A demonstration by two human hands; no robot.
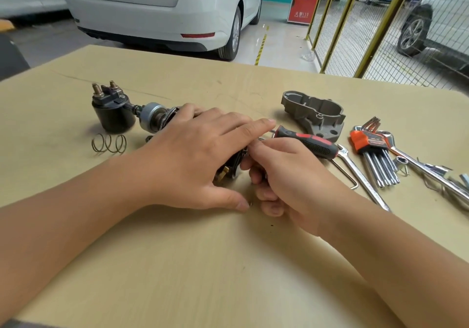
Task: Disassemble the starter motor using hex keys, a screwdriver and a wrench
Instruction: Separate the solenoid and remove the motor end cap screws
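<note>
Left hand (200,155) fingers flat over motor part (228,167); right hand (281,178) curled, apparently gripping it.

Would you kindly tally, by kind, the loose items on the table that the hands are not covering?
Solenoid: 1
Coil spring: 1
Grey cast housing: 1
Screwdriver: 1
Hex key set: 1
Loose L-shaped hex key: 1
Wrenches: 2, and
Total: 8
</note>
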